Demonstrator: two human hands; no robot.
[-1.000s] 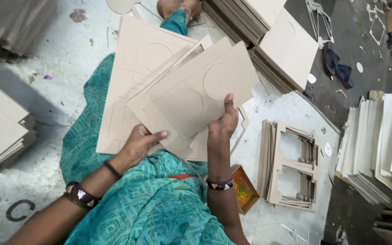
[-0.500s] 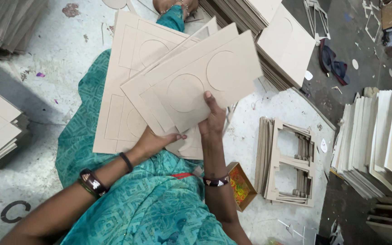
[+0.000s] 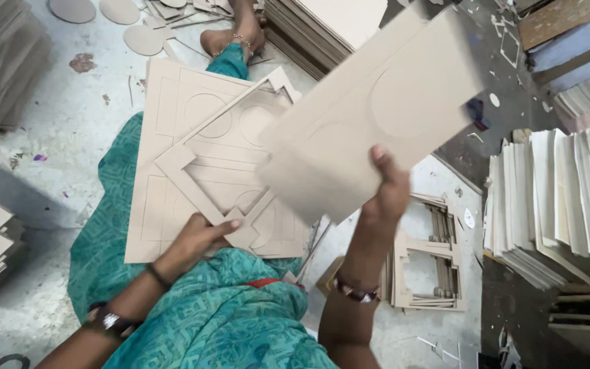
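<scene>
My right hand (image 3: 385,195) grips a beige cardboard panel (image 3: 370,113) with a scored circle, lifted up and to the right, blurred by motion. My left hand (image 3: 198,239) presses on the lower corner of a cut-out cardboard frame (image 3: 192,160), which lies tilted on a die-cut cardboard sheet (image 3: 172,130) with circle and rectangle outlines. Frame and sheet rest on my lap, which is covered in teal patterned cloth (image 3: 206,321). I wear a bangle on each wrist.
A pile of leftover frames (image 3: 425,263) lies on the floor to the right. Upright stacks of board (image 3: 554,198) stand at far right, more stacks (image 3: 1,55) at upper left, left edge and top centre. Cardboard discs (image 3: 121,10) and my bare foot (image 3: 230,37) are ahead.
My right hand has pulled the circle-marked panel out of the sheet and swung it up to the right. The empty frame now lies exposed under my left hand.
</scene>
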